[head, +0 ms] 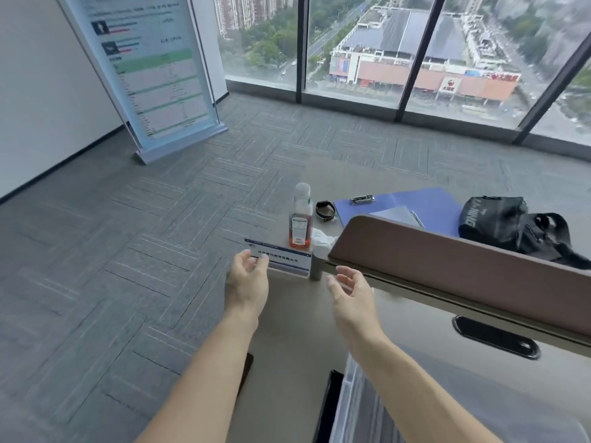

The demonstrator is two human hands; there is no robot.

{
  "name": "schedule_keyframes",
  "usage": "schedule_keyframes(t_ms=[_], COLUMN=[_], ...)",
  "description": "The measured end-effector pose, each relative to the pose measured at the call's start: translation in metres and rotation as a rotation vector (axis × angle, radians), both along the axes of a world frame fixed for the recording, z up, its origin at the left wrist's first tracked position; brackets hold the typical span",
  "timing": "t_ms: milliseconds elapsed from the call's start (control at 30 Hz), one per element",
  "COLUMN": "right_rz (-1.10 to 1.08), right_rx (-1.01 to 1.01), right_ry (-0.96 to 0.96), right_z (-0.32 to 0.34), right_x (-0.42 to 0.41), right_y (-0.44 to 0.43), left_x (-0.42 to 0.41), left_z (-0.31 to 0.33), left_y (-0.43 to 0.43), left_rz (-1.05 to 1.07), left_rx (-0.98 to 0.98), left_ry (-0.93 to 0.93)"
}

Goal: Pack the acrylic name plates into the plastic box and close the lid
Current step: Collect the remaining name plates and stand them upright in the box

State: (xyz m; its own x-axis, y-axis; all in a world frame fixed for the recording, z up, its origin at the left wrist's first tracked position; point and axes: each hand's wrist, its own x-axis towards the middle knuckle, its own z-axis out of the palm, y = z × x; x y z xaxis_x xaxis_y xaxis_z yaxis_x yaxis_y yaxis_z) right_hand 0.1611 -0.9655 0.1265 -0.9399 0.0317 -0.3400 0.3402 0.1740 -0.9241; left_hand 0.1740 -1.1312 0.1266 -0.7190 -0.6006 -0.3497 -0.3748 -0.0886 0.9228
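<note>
1. Between our two spread hands, at the desk's far corner, stands the acrylic name plate [281,259], upright, its blue-and-white card facing us.
2. Our left hand [248,278] has its fingers [263,260] loosely curled and unclenched; the tips overlap the plate's left end, though we cannot tell whether they touch it.
3. Our right hand [351,290] is likewise released, fingers spread, grasping nothing, just right of the plate and near the brown partition [447,254].
4. Just beyond the left fingertips, behind the plate, stands a bottle [300,219] of reddish liquid, with crumpled white tissue [323,236] beside it.
5. Farther out from the right fingers lie a dark wristband [324,209], a blue clipboard [425,204] and a black bag [508,223].
6. Back toward our right forearm, at the lower edge of view, we see the translucent plastic box [355,404] on the desk [287,330].
7. Beyond everything, grey carpet [128,235] runs to a standing banner [150,68] and the windows [367,49].
</note>
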Motion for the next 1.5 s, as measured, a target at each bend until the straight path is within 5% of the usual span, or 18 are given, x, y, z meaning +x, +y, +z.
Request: schedule_keyframes(t_ms=[667, 1033, 1500], right_rz=[-0.229, -0.235, 0.313], right_rx=[0.019, 0.061, 0.06], right_ry=[-0.267, -0.227, 0.087], right_z=[-0.216, -0.233, -0.221], right_x=[-0.119, -0.118, -0.147], right_y=[-0.098, -0.106, -0.115], left_x=[-0.152, -0.094, -0.018], left_z=[-0.218, -0.239, -0.246], left_y=[-0.093, -0.09, -0.094], left_rz=[-0.009, 0.136, 0.192], left_rx=[-0.162, -0.327, -0.33], left_ry=[-0.139, 0.043, 0.035])
